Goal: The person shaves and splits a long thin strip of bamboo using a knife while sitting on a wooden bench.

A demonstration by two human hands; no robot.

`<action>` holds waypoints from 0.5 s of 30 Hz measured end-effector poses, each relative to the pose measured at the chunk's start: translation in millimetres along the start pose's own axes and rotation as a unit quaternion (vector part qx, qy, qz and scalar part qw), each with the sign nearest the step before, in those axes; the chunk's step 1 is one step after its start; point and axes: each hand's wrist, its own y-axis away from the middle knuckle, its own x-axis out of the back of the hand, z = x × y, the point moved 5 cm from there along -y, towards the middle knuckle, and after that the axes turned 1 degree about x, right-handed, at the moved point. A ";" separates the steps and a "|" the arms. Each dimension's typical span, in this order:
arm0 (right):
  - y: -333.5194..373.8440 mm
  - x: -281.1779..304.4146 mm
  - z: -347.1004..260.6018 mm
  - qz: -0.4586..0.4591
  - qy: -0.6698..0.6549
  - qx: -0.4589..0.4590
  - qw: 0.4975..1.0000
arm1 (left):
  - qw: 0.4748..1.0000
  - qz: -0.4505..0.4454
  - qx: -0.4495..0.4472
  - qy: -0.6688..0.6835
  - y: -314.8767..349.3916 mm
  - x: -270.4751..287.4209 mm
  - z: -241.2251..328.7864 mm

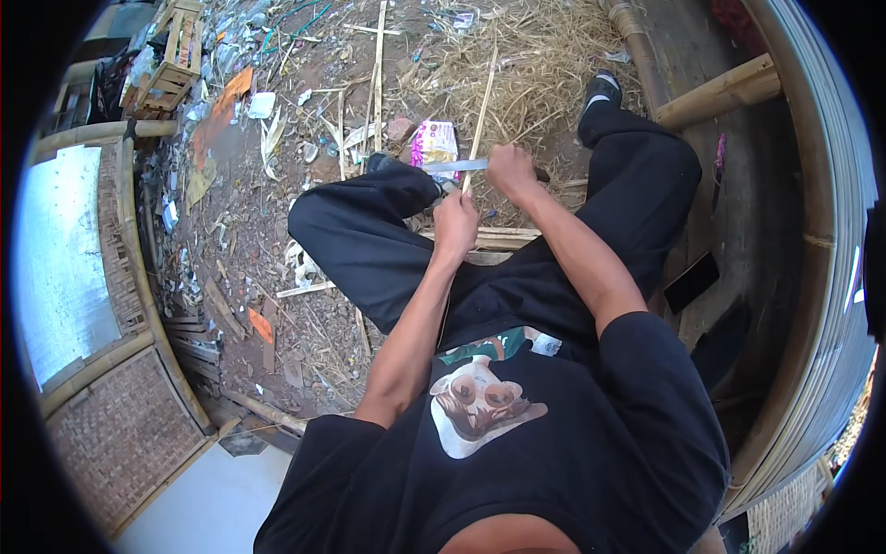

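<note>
My right hand (510, 172) is closed round the dark handle of a knife, whose bright blade (454, 166) points left. A long, thin bamboo strip (483, 106) runs from my left hand (456, 222) up and away over the ground. My left fingers are wrapped round its near end, just below the blade. The blade crosses the strip close above that hand; whether it bites into the bamboo cannot be made out. Behind the blade lies a pink and white package (436, 143) on the ground, partly covered by it.
More bamboo strips (378, 78) lie to the left, and split pieces (498, 238) rest between my legs. Dry straw (544, 88) covers the ground ahead. A wooden crate (175, 57) stands far left. A phone-like black slab (692, 283) sits on the bench at right, beside a bamboo post (817, 212).
</note>
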 end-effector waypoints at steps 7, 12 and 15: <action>-19.8 4.4 26.0 0.035 -0.016 -0.049 0.998 | 0.999 -0.026 0.030 0.007 18.2 15.3 -6.4; -33.2 12.3 59.7 0.068 0.013 -0.064 0.996 | 0.996 -0.082 0.037 0.008 66.5 36.4 1.6; -39.1 10.8 52.3 0.060 0.038 -0.033 0.997 | 0.995 -0.088 0.045 0.017 67.5 58.6 -0.4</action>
